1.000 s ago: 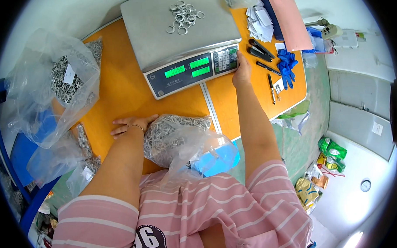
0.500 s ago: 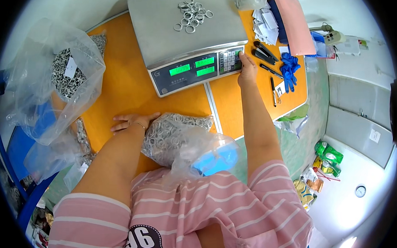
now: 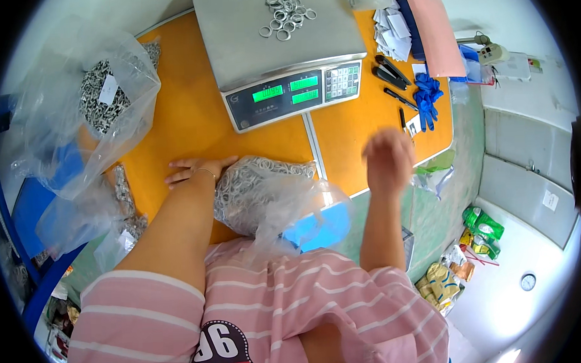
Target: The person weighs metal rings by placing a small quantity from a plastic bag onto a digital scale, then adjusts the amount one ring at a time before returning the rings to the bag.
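My left hand (image 3: 197, 170) lies on the orange table with its fingers spread and nothing in it. Beside it, at the table's near edge, rests a clear plastic bag (image 3: 265, 192) filled with metal rings. My right hand (image 3: 392, 157) hangs over the table's near right edge, smeared by motion, so its fingers cannot be made out. Beyond both hands stands a counting scale (image 3: 256, 103) with lit green displays and a keypad (image 3: 343, 82). On its steel pan lies a loose heap of metal rings (image 3: 287, 16).
At left sits a large open clear bag (image 3: 102, 101) of small metal parts, with another filled bag (image 3: 122, 194) nearer. Right of the scale lie paper slips (image 3: 393, 34), a black stapler (image 3: 390, 73), pens (image 3: 400, 99), blue gloves (image 3: 427, 101) and a pink folder (image 3: 431, 29).
My right hand has left the scale's keypad and come back toward me. My left hand stays flat on the table. The view has shifted slightly.
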The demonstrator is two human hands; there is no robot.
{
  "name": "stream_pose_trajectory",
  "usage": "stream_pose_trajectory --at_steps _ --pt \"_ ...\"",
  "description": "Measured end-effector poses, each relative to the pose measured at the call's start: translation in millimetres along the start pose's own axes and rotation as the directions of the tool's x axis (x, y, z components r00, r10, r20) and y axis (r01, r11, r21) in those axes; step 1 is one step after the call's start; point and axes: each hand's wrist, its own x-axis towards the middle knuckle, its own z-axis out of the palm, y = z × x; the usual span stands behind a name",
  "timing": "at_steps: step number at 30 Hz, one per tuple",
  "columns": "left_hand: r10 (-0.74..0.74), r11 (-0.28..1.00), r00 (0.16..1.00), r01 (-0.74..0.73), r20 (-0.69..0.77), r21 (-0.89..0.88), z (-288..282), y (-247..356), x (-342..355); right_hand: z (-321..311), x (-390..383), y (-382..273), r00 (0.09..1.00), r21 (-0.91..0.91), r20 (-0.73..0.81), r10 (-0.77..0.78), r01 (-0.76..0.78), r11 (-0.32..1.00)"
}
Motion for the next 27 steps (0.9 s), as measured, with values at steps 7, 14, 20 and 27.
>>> stream_pose_trajectory --at_steps 7,14,20,27 --pt "0.04 0.999 0.999 -0.039 -0.031 0.022 -1 0 -6 75 -56 -12 0.509 -0.879 0.466 0.723 0.174 0.444" --pt "0.056 0.998 0.998 -0.055 -0.037 0.02 8 -1 5 84 -85 90 0.609 -0.897 0.339 0.717 0.438 0.051" --pt "0.043 0.992 0.999 -0.039 -0.03 0.122 11 2 10 84 -76 84 0.524 -0.927 0.307 0.794 0.355 0.124" --pt "0.06 0.998 0.998 -0.06 -0.017 0.013 3 -1 -2 64 -84 58 0.755 -0.892 0.392 0.525 0.171 0.419"
